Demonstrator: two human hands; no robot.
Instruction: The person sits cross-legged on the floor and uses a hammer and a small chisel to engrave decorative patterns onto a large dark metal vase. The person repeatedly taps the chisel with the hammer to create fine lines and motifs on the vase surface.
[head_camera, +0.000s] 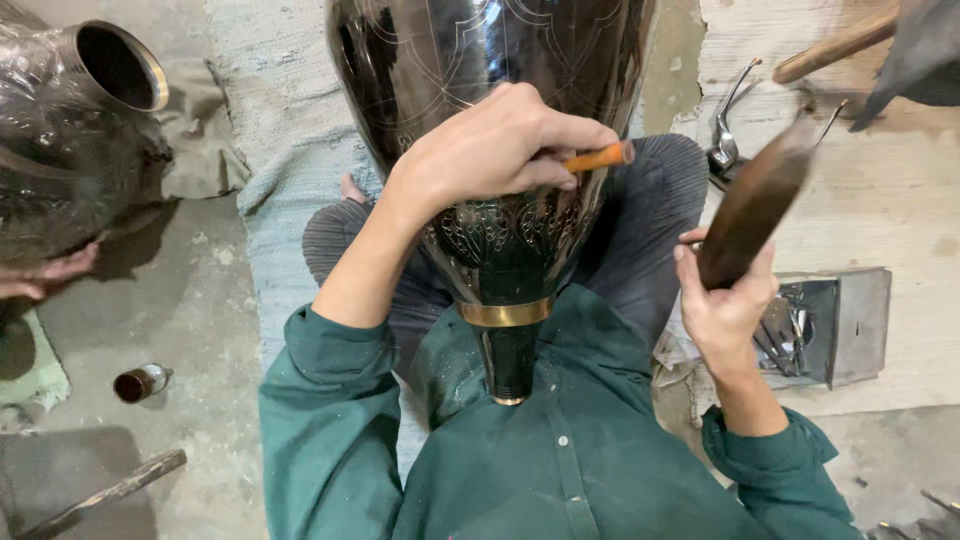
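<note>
Two hands are engaged on one large dark engraved metal vase (480, 60), which is laid across the lap with its long axis running away from the body, neck and brass band (505, 313) toward the chest, wide belly toward the top of the view. Left hand (495, 145) is closed around an orange-handled chisel (600, 157), pressed on the vase shoulder; the tool axis lies roughly crosswise to the vase axis, tip hidden behind the fingers. Right hand (725, 300) is clenched on a dark wooden mallet (755, 200), held off to the right of the vase, raised, clear of the chisel, head angled up and away. Chisel butt lies left of and slightly above the mallet hand; left hand is the nearer one to the work surface. Containers: an open metal tray (850, 320) at right holds several thin steel tools; contents are not fully legible. A second dark vessel (90, 110) with an open mouth sits at upper left, interior in shadow. A small dark bottle (140, 383) lies on the floor at left.
</note>
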